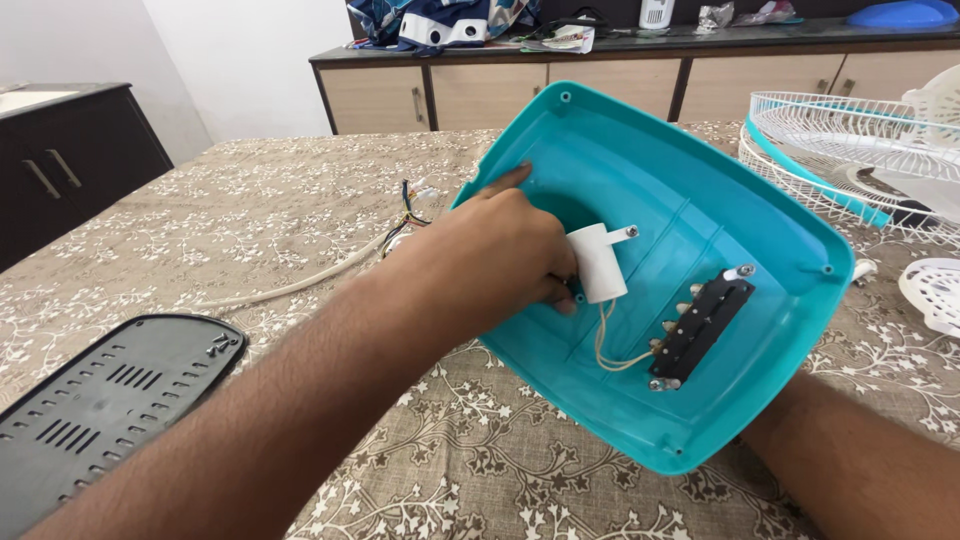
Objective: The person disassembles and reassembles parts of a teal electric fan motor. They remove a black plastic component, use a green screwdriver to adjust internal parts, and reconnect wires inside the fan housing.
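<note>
Nearest the viewer, bottom left: a black vented plate, slotted, lying flat on the table, which has a beige floral cloth. Person's two bare forearms come in from the bottom edge.

Left hand is reaching into a teal plastic fan base, turned open side up and tilted w/ its far edge raised. Fingers curled and pinching a white cylindrical capacitor inside the shell; index finger points out along the teal wall. Thin pale wires run from the capacitor to a black switch block w/ metal terminals, fixed inside the shell just right of it.

Right hand is out of sight: only the forearm shows bottom right, going under the shell's lower edge, so can't tell its grip.

Mid table, left of the shell: white power cord w/ a bunch of coloured wire ends near the shell's rim.

Right side, further back: white wire fan guard w/ teal band, touching the right edge of the frame; a white plastic fan part below it.

Far back: wooden sideboard along the wall w/ clothes and clutter on top, a blue lid-like thing at its right end. Dark cabinet at far left.
</note>
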